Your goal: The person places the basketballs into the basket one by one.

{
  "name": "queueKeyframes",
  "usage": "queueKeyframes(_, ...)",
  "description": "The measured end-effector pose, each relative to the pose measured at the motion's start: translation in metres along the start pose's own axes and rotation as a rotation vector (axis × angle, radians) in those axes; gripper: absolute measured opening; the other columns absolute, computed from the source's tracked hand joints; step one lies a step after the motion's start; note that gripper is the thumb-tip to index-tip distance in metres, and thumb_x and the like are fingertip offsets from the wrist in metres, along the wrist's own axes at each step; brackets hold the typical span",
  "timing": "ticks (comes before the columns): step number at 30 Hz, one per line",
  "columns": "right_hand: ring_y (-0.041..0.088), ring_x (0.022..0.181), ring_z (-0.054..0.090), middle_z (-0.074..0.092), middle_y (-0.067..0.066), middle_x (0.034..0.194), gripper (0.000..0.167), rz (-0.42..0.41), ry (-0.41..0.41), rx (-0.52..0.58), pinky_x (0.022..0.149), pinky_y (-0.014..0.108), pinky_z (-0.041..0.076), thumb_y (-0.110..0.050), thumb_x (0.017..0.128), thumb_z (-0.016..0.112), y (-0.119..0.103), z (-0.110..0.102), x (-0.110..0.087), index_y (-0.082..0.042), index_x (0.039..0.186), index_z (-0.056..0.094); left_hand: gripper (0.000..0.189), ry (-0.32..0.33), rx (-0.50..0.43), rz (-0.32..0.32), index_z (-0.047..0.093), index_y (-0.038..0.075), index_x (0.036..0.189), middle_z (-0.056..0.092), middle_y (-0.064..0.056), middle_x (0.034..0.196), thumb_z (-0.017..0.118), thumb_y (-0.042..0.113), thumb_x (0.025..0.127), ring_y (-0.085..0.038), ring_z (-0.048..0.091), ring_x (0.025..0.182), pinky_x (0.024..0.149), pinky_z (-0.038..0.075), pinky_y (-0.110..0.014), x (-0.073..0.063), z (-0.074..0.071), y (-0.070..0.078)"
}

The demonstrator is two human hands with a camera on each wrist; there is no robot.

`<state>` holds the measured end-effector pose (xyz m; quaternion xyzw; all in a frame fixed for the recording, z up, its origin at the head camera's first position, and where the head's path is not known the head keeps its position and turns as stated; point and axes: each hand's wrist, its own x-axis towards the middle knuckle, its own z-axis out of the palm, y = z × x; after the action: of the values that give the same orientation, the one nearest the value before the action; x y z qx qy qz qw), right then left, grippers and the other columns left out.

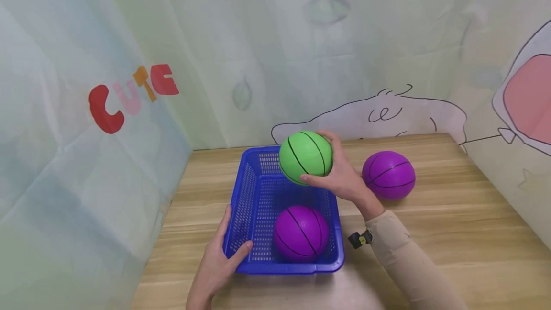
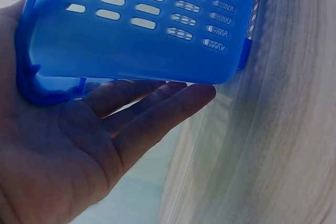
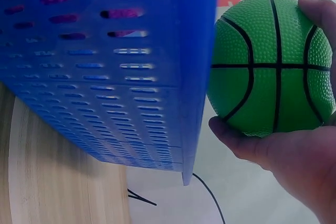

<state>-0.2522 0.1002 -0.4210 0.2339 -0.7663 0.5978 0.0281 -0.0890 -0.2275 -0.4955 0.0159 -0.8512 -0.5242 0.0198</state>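
Note:
A blue plastic basket (image 1: 288, 268) with slotted walls stands on the wooden table. At its near left corner my left hand (image 1: 217, 257) holds the rim, thumb over the inner side and fingers along the outside; the left wrist view shows those fingers (image 2: 163, 116) against the outer wall. A small green basketball (image 1: 303, 157) with black lines is in my right hand (image 1: 342, 173), raised over the far right part of the basket. In the right wrist view, thumb and fingers span the green ball (image 3: 262, 98) beside the basket's rim. A purple basketball (image 1: 301, 233) lies inside the basket's near right corner.
Another purple basketball (image 1: 389, 175) sits on the table (image 1: 465, 233) to the right of the basket, behind my right wrist. A printed cloth backdrop (image 1: 215, 61) closes off the left and far sides. A small black device (image 1: 360, 239) is at the right sleeve.

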Motion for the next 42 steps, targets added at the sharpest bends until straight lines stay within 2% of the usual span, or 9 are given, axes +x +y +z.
queueKeyframes(11,0.039,0.138,0.061,0.043,0.013,0.164,0.116,-0.013,-0.035,-0.091,0.107,0.059,0.062,-0.027,0.077,0.103,0.009,0.008,0.004,-0.029,0.170,0.034,0.104,0.000,-0.003,-0.004,0.017,0.022,0.181,0.021,-0.013,0.185,0.081,0.039,0.101,-0.046,0.033,0.164,0.132,0.029,-0.067,0.000,0.000,0.002)
queueKeyframes(16,0.037,0.138,0.058,0.043,0.015,0.161,0.116,-0.029,-0.041,-0.168,0.111,0.061,0.059,-0.029,0.074,0.104,0.013,0.012,0.005,-0.025,0.169,0.038,0.105,0.000,-0.008,0.001,0.017,0.018,0.181,0.021,-0.013,0.185,0.082,0.039,0.101,-0.045,0.033,0.164,0.132,0.028,-0.066,0.000,0.000,0.002)
queueKeyframes(19,0.038,0.137,0.057,0.044,0.016,0.160,0.116,-0.026,-0.047,-0.238,0.111,0.064,0.057,-0.033,0.072,0.104,0.014,0.014,0.005,-0.027,0.168,0.040,0.105,0.001,-0.013,0.009,0.017,0.016,0.180,0.021,-0.013,0.185,0.082,0.037,0.101,-0.044,0.032,0.165,0.133,0.027,-0.065,0.000,0.000,0.002)
queueKeyframes(24,0.044,0.135,0.052,0.044,0.018,0.161,0.117,0.021,-0.061,-0.369,0.112,0.069,0.043,-0.046,0.070,0.103,0.018,0.016,0.005,-0.037,0.169,0.041,0.104,0.001,-0.001,-0.008,0.017,0.019,0.181,0.021,-0.012,0.185,0.082,0.038,0.101,-0.044,0.031,0.166,0.133,0.026,-0.066,-0.001,0.000,0.002)
queueKeyframes(28,0.046,0.137,0.051,0.043,0.019,0.164,0.119,0.022,-0.083,-0.433,0.109,0.067,0.034,-0.050,0.071,0.102,0.022,0.018,0.005,-0.036,0.171,0.039,0.105,-0.003,0.004,-0.023,0.016,0.022,0.181,0.021,-0.012,0.185,0.081,0.041,0.102,-0.045,0.030,0.166,0.132,0.027,-0.067,-0.001,-0.001,0.004)
queueKeyframes(34,0.043,0.132,0.052,0.050,0.018,0.158,0.115,0.000,-0.122,-0.515,0.107,0.064,0.030,-0.053,0.074,0.100,0.026,0.019,0.005,-0.032,0.170,0.042,0.105,0.001,-0.007,-0.018,0.017,0.020,0.181,0.021,-0.012,0.185,0.082,0.039,0.101,-0.045,0.033,0.164,0.132,0.029,-0.067,-0.001,0.000,0.003)
queueKeyframes(42,0.043,0.142,0.052,0.052,0.021,0.162,0.099,-0.047,-0.195,-0.657,0.106,0.064,0.032,-0.049,0.078,0.099,0.030,0.027,0.007,-0.028,0.164,0.054,0.105,0.010,0.002,0.005,0.017,0.020,0.181,0.022,-0.011,0.184,0.082,0.040,0.101,-0.044,0.033,0.165,0.133,0.027,-0.066,-0.004,-0.002,0.004)
